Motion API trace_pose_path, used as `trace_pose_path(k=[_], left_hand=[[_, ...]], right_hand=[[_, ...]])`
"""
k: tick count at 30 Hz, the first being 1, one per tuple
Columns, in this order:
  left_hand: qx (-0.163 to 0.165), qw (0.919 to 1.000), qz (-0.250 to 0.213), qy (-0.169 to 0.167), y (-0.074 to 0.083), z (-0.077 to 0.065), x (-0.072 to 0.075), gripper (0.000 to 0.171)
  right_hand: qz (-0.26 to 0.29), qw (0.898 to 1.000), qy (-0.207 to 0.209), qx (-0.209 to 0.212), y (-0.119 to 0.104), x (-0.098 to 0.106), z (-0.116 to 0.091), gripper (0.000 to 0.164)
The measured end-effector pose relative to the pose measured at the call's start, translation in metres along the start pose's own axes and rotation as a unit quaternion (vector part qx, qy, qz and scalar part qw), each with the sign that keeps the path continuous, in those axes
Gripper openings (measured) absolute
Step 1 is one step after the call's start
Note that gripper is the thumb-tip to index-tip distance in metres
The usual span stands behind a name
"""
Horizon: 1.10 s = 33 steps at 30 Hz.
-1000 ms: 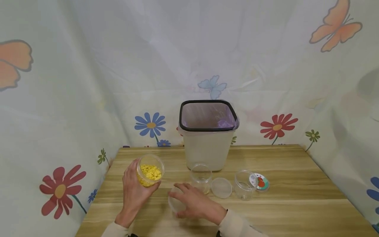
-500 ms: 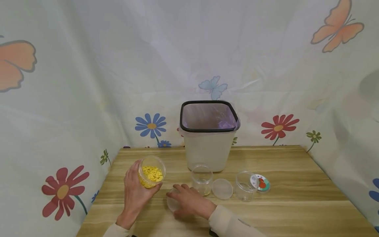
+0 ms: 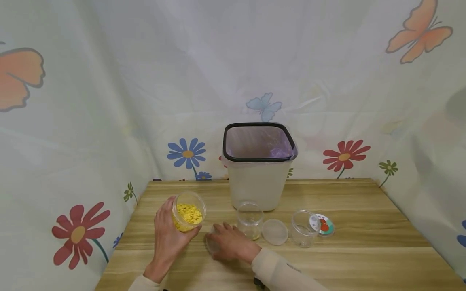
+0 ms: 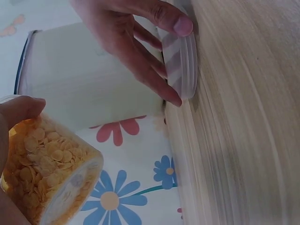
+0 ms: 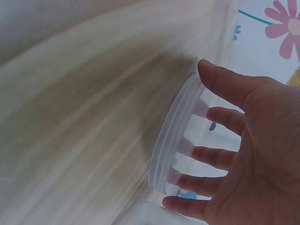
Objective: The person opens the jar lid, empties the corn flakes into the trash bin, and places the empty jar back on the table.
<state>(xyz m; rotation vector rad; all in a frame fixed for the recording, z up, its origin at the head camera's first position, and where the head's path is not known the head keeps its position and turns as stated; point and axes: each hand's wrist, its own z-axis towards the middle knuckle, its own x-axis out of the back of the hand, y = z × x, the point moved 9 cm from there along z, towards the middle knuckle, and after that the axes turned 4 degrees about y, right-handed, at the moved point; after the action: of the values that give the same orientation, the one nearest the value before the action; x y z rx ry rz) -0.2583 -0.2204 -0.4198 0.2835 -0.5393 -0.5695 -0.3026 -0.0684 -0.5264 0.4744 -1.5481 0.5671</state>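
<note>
My left hand grips a clear plastic jar partly filled with yellow flakes, like cornflakes. The jar is uncapped, tilted and held off the table, its mouth in sight in the head view. To its right, my right hand reaches over a translucent round lid on the tabletop. Its fingers are spread and fairly straight over the lid, while the thumb is at the rim. In the head view that hand covers most of the lid.
Just right of my right hand are a clear jar, a translucent lid and another clear jar. A lid with a printed label lies beyond. Behind stands a lined bin on the wooden table.
My right hand has shifted slightly left and covers more of the lid. My left hand keeps its hold on the jar of flakes, hardly moving.
</note>
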Motion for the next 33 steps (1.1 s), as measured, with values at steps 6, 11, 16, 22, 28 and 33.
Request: trace_pose_path(k=[6,11,16,22,28,33], left_hand=[[-0.012,0.9999,0.004,0.009,0.003,-0.001,0.001,0.116],[-0.016,0.9997,0.011,0.013,0.004,-0.002,0.002,0.118],[-0.009,0.9998,0.015,0.004,0.003,-0.003,0.001,0.117],[-0.008,0.9999,0.01,-0.003,0.005,-0.001,0.003,0.118],[-0.014,0.9999,0.007,0.003,0.007,0.002,0.007,0.114],[-0.003,1.0,0.002,-0.002,0.008,0.008,0.011,0.112]], right_hand=[[-0.002,1.0,0.007,0.002,0.002,-0.002,0.008,0.064],[0.008,1.0,0.015,0.011,0.003,-0.001,0.012,0.062],[0.032,0.999,0.017,0.007,0.004,0.002,0.01,0.063],[0.031,0.998,0.048,0.023,0.0,0.015,0.009,0.064],[0.037,0.997,0.062,0.033,-0.003,0.027,0.009,0.063],[0.057,0.995,0.078,0.041,-0.004,0.043,0.003,0.065]])
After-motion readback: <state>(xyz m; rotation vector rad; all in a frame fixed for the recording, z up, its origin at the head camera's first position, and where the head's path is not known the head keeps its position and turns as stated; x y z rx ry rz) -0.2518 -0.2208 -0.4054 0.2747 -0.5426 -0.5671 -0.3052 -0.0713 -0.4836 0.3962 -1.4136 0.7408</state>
